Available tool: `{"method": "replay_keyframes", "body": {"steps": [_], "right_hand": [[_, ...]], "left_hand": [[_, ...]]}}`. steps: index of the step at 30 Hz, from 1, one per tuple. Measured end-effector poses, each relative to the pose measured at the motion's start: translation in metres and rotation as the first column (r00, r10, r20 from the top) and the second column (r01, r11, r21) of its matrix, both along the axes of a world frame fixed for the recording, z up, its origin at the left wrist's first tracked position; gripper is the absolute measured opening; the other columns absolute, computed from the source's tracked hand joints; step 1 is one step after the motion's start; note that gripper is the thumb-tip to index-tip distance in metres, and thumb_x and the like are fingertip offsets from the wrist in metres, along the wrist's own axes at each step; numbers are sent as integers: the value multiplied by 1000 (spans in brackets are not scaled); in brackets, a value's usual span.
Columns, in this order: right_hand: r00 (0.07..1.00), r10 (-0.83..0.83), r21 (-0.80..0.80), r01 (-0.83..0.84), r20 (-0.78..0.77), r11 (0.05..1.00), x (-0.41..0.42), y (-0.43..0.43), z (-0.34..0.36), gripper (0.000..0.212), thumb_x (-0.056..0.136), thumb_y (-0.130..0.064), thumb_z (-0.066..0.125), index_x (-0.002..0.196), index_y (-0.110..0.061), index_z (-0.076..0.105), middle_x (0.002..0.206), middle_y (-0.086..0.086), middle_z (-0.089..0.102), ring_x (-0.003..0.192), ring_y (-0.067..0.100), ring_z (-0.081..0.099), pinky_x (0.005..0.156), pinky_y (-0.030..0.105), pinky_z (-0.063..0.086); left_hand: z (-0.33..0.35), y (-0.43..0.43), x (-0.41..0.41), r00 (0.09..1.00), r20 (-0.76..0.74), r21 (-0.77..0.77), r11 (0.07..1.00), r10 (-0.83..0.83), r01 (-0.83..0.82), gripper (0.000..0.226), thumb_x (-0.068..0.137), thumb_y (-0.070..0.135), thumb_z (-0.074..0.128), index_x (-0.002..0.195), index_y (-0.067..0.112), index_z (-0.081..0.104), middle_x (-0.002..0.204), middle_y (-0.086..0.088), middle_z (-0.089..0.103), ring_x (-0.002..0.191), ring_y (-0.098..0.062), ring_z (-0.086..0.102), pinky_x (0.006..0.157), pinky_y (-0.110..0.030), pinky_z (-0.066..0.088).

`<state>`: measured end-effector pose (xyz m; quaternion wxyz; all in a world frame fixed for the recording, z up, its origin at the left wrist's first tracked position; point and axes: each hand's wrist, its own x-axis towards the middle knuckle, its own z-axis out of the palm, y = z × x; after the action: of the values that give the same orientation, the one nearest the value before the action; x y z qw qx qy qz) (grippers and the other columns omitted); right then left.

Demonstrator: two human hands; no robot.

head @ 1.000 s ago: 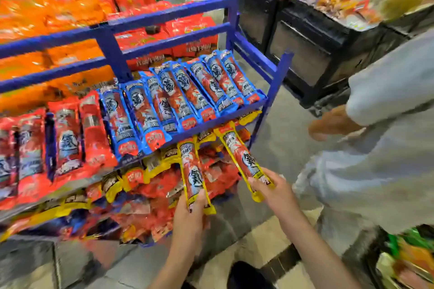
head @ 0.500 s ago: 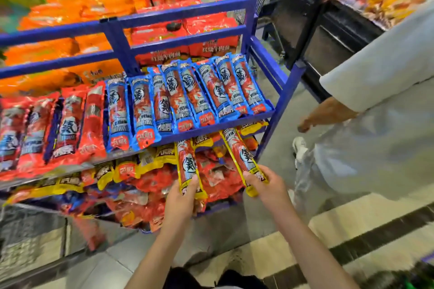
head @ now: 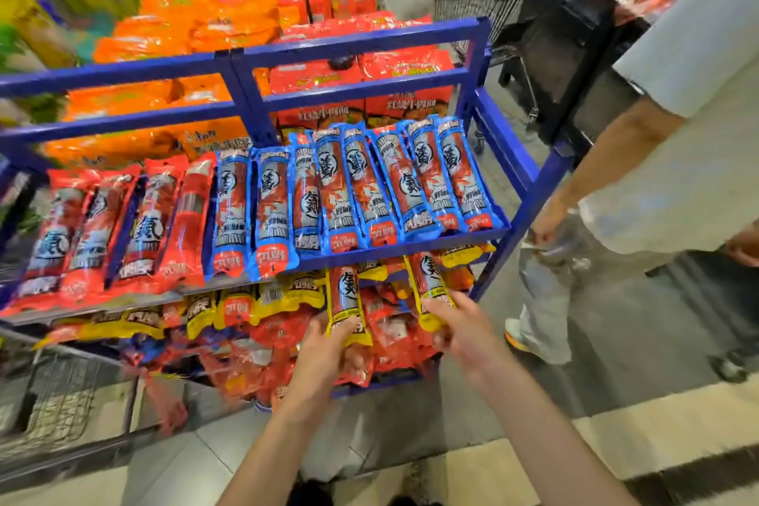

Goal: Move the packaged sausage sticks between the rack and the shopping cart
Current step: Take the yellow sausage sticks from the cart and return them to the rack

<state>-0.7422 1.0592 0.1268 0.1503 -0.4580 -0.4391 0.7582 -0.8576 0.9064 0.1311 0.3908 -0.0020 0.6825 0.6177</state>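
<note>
Both arms reach toward the lower shelf of the blue rack (head: pixel 357 41). The left grip (head: pixel 324 349) has its fingers wrapped round the bottom end of a yellow-edged sausage pack (head: pixel 344 298). The pack's top tucks under the front edge of the upper shelf, and the fingers hide its lowest print. The right grip (head: pixel 464 327) pinches a second yellow-edged pack (head: pixel 427 283) near the lower shelf's right front corner, its far end likewise lost under the upper shelf. Whether either pack rests on the lower shelf or hangs free of it, I cannot tell. Above, blue packs (head: pixel 361 185) lie side by side along the right half of the upper shelf. Red packs (head: pixel 123 226) fill the left half and run out of sight to the left. The heap beneath is a blur of red and yellow wrappers. A wire shopping cart (head: pixel 61 403) shows smeared at the lower left, only partly in view. A passer-by (head: pixel 690 66) in a pale shirt stands right of the rack, cut off at the shoulder.
</note>
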Motion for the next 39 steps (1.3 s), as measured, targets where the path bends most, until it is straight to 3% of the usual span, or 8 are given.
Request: {"method": "replay_keyframes", "body": {"steps": [3,5,9,14,21,26,32,39], "right_hand": [[990,-65,-220,36,-128,975,-8,9,-1,13,86,-1,62,96,-9,62,74,7,61,48,10,48,43,21,38],[983,-128,-300,84,-130,950,-14,14,-3,10,86,-2,62,85,-11,59,71,7,58,44,10,48,41,22,40],[996,-85,-248,81,-8,965,-28,17,-4,8,87,-17,69,82,-13,65,70,7,66,43,10,48,40,22,39],[996,-85,-243,89,27,966,-46,15,5,13,90,-25,67,83,-14,67,70,6,68,47,12,46,49,26,34],[997,-64,-241,75,52,968,-59,18,3,17,91,-32,65,92,-15,65,69,4,69,48,13,50,51,28,36],[998,-50,-210,58,41,976,-58,18,-1,19,94,-26,59,104,-10,64,72,6,68,46,12,51,45,25,37],[946,241,-112,-221,219,969,-41,-9,-4,18,91,-23,61,96,-6,65,77,9,68,48,15,55,47,24,45],[760,532,61,-592,374,804,-61,-64,-32,14,94,-22,59,91,-9,63,79,8,66,54,14,55,48,25,43]], "left_hand": [[-4,4,-7,999,-25,-67,997,29,-31,38,94,34,60,109,1,52,58,-14,58,35,-16,47,33,-20,34],[-6,7,-12,999,-11,-90,995,33,-34,52,92,43,61,111,-4,56,60,-10,62,36,-14,49,34,-22,35],[-4,17,-22,995,54,-71,994,87,-83,52,92,37,63,116,-7,53,64,-10,62,36,-10,51,32,-19,35],[-3,28,-32,973,155,50,983,168,-178,20,92,21,66,98,14,49,78,-11,68,46,-10,60,39,-17,47],[-9,48,-41,961,172,-32,976,216,-214,51,87,38,69,122,3,54,68,-4,71,45,-13,61,38,-21,46],[-5,57,-45,966,183,-45,983,182,-177,43,92,39,62,117,4,57,70,-6,67,43,-14,58,37,-21,45],[-8,16,-41,976,159,-30,989,148,-145,35,98,40,51,102,7,59,75,-10,68,44,-15,59,39,-20,44],[-37,-106,-44,979,56,-263,949,196,-175,10,98,9,49,98,4,57,73,-10,67,46,-14,60,44,-24,47]]}}
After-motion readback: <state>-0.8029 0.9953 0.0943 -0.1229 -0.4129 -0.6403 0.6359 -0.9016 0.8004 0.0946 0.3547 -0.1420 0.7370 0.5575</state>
